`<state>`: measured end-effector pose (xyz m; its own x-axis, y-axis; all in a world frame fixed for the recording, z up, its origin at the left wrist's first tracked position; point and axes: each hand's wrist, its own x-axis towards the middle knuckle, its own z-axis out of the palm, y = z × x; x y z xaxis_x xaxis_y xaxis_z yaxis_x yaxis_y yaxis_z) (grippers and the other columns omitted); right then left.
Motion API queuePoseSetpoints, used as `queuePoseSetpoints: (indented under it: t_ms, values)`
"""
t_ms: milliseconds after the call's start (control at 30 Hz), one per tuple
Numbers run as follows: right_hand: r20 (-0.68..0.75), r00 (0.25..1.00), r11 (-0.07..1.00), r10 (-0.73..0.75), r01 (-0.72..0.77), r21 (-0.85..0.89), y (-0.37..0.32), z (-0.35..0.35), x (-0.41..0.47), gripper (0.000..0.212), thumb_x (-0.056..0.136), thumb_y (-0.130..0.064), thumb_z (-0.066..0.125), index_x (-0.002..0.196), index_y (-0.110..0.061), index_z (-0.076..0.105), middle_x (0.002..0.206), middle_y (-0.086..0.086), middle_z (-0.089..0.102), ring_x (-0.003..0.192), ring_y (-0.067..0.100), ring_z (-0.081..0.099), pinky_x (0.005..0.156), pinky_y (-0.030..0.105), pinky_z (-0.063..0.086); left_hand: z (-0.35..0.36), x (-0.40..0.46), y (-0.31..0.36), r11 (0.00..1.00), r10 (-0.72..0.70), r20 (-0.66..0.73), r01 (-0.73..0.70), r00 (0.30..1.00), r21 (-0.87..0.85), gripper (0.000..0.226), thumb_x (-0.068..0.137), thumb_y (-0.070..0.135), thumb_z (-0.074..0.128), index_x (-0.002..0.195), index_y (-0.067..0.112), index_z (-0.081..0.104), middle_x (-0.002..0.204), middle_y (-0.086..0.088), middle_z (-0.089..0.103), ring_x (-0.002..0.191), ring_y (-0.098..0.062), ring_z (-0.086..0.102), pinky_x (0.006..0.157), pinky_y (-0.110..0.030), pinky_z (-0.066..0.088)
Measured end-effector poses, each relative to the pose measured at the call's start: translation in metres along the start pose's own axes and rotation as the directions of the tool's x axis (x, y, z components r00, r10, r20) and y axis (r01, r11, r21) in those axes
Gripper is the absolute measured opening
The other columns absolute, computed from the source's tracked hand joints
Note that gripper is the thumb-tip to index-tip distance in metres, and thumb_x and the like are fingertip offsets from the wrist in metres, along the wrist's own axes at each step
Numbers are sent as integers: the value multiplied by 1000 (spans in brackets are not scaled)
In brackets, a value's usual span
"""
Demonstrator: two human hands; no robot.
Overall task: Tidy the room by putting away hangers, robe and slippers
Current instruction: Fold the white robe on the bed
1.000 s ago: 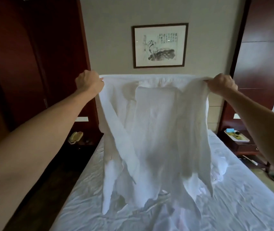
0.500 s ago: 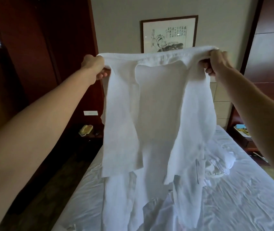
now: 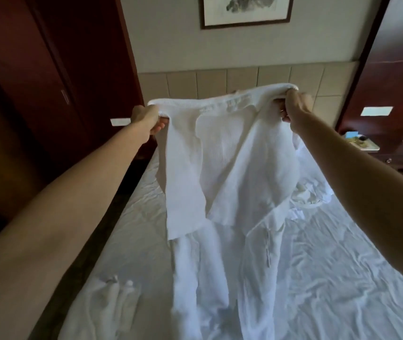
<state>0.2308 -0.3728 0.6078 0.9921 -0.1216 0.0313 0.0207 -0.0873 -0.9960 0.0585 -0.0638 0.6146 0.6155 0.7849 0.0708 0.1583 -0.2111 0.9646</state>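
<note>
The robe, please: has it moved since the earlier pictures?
Yes. The robe has come down: its top edge, earlier level with the framed picture, now sits across the headboard.

Rumpled white bed [image 3: 342,278], beige padded headboard [image 3: 244,79], dark wood panels [image 3: 48,69], framed picture [image 3: 244,11].

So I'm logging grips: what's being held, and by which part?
The white robe, by its top edge: left hand and right hand each grip a shoulder.

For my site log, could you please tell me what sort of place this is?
Most likely a hotel bedroom. A bed with rumpled white sheets stands against a padded headboard, a framed picture hangs above it, and a dark wooden nightstand stands beside it.
</note>
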Motion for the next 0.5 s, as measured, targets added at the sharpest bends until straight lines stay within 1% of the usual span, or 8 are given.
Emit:
queuePoseSetpoints:
  t_ms: [67,100,167,233,267,333,433,500]
  values:
    - [39,998,998,48,-47,-34,26,9,7,33,92,-21,35,85,-11,67,64,1,57,52,15,48,44,19,36,17,15,-31,999,-29,2,29,1000,27,31,100,19,45,76,10,62,65,-5,69,47,-10,58,45,-20,47]
    - [47,997,997,64,-62,-44,38,14,10,32,92,-18,36,90,-11,67,64,1,57,50,14,47,43,18,36,25,23,-45,998,-49,1,49,999,36,33,102,20,44,76,10,61,65,-5,68,43,-9,57,43,-20,46]
    - [55,994,994,94,-91,-60,59,22,17,30,95,-18,36,102,-14,65,67,1,59,49,13,49,46,19,40,39,41,-71,993,-96,6,95,995,69,37,105,25,43,77,9,60,53,-1,65,32,-4,53,38,-18,44]
    - [76,989,989,128,-122,-79,77,30,28,29,98,-22,38,89,-13,64,71,2,61,55,13,51,54,24,45,54,59,-91,985,-143,26,140,989,100,39,107,28,42,81,7,61,38,5,58,28,-3,51,35,-16,42]
    - [75,987,987,145,-139,-80,84,35,35,30,99,-22,38,82,-14,62,73,3,61,58,14,52,58,26,46,62,68,-99,983,-160,38,155,986,102,38,107,30,42,87,5,62,37,7,57,28,-3,52,34,-16,42]
    - [49,984,983,173,-169,-77,97,47,50,27,97,-18,39,82,-14,62,75,4,64,61,16,56,60,28,48,78,88,-113,980,-183,54,178,982,87,36,106,31,44,103,1,64,46,4,63,30,-3,53,33,-15,40]
    - [28,977,974,210,-207,-86,116,64,73,29,97,-15,36,96,-11,65,77,4,67,63,16,58,57,25,50,103,117,-129,977,-207,65,203,976,60,36,105,30,47,119,2,64,66,0,68,34,-3,55,34,-16,42]
    - [36,971,968,237,-233,-96,130,74,86,33,97,-13,35,85,-12,66,74,3,65,63,16,57,57,25,49,118,133,-141,973,-228,66,226,971,40,37,105,31,48,124,3,62,70,0,70,35,-2,56,35,-16,42]
